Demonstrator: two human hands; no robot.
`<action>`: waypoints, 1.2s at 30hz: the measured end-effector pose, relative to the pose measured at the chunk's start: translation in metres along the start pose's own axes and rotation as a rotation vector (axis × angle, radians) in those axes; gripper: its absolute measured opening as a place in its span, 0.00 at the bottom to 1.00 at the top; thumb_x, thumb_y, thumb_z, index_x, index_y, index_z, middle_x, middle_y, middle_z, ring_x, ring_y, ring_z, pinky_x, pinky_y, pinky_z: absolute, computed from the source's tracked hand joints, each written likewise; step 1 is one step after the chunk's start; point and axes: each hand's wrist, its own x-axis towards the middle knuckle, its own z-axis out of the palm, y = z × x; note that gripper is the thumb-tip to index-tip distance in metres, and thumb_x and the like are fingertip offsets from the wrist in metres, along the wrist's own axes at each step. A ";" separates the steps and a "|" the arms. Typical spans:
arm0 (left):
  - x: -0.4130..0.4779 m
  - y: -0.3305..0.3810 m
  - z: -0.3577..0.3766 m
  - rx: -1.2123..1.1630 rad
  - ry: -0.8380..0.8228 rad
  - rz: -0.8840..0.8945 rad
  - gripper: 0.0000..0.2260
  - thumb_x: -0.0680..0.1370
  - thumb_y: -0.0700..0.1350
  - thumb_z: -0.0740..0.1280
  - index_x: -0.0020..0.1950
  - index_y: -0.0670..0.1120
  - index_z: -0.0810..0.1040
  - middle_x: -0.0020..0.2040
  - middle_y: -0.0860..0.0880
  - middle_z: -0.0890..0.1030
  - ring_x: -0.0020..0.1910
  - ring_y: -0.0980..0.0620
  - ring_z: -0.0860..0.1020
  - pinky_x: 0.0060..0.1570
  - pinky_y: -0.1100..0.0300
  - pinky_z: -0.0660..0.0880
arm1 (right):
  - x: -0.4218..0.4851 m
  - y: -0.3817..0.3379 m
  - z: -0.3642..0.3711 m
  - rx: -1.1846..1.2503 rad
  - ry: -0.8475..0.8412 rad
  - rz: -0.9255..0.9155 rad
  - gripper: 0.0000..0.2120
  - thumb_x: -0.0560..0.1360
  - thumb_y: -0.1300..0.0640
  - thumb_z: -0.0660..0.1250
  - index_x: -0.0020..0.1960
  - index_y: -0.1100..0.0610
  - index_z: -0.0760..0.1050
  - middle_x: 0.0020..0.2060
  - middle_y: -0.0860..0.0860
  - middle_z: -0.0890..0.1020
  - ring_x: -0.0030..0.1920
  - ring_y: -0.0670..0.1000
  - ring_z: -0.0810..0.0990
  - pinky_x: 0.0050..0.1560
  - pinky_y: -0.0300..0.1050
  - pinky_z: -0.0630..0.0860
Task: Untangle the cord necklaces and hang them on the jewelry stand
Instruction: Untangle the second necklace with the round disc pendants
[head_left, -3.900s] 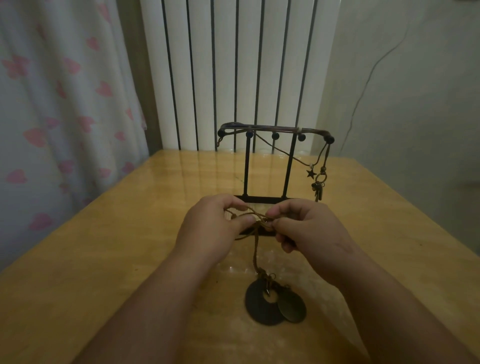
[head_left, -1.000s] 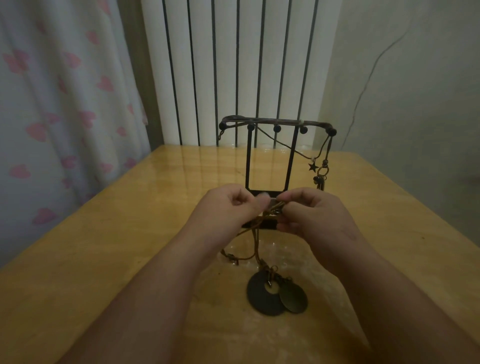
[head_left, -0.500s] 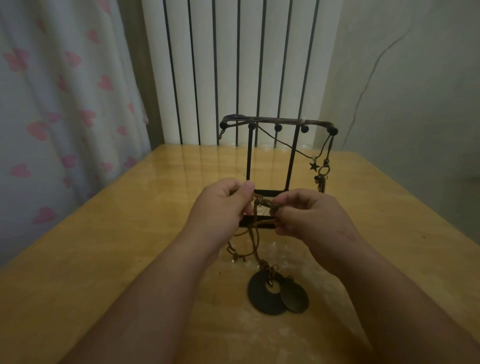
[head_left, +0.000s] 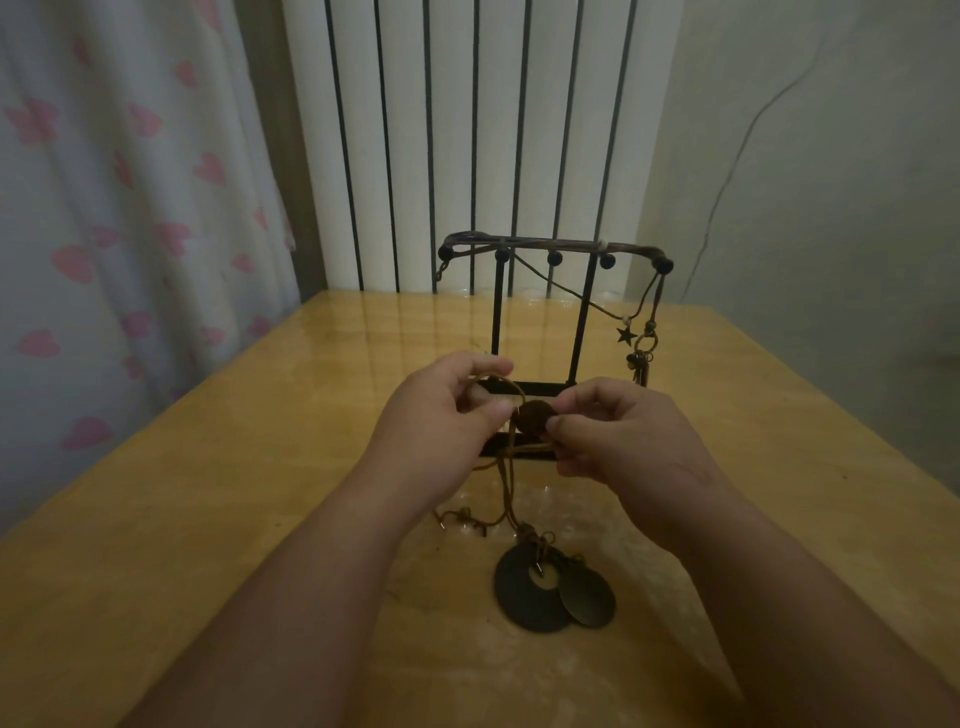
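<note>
**Both hands on the tangled cord**

Head view: the left hand (head_left: 436, 415) pinches a loop of the cord necklace (head_left: 506, 483), and the right hand (head_left: 623, 436) pinches its small brown disc (head_left: 535, 418). Two round pendants (head_left: 524, 592) lie on the table (head_left: 208, 493) in front of the jewelry stand (head_left: 497, 306), where a star necklace (head_left: 626, 335) hangs.

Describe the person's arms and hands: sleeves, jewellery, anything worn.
Both arms are bare: the left forearm and the right forearm show no sleeve up to the picture's lower edge. The left hand and the right hand carry no glove, ring, watch or bracelet that the dim light lets me see.
</note>
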 end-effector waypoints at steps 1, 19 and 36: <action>0.000 0.000 -0.001 0.017 0.001 0.012 0.14 0.80 0.43 0.67 0.63 0.58 0.78 0.43 0.56 0.79 0.44 0.60 0.78 0.42 0.66 0.71 | 0.000 0.000 0.000 -0.002 0.000 0.001 0.04 0.74 0.65 0.69 0.48 0.59 0.80 0.43 0.53 0.84 0.40 0.45 0.85 0.37 0.36 0.79; 0.010 -0.003 -0.007 -0.641 0.154 -0.180 0.08 0.83 0.46 0.61 0.58 0.47 0.77 0.30 0.52 0.73 0.26 0.57 0.67 0.26 0.62 0.64 | 0.004 0.000 -0.003 0.071 0.102 0.099 0.05 0.78 0.62 0.66 0.48 0.57 0.80 0.45 0.57 0.83 0.41 0.53 0.81 0.38 0.42 0.80; 0.002 0.003 0.000 0.124 0.113 -0.064 0.11 0.82 0.42 0.63 0.60 0.57 0.71 0.46 0.52 0.77 0.40 0.57 0.76 0.31 0.68 0.68 | 0.002 -0.003 -0.006 0.503 0.037 0.148 0.09 0.79 0.60 0.63 0.54 0.61 0.80 0.41 0.55 0.82 0.37 0.49 0.79 0.37 0.41 0.78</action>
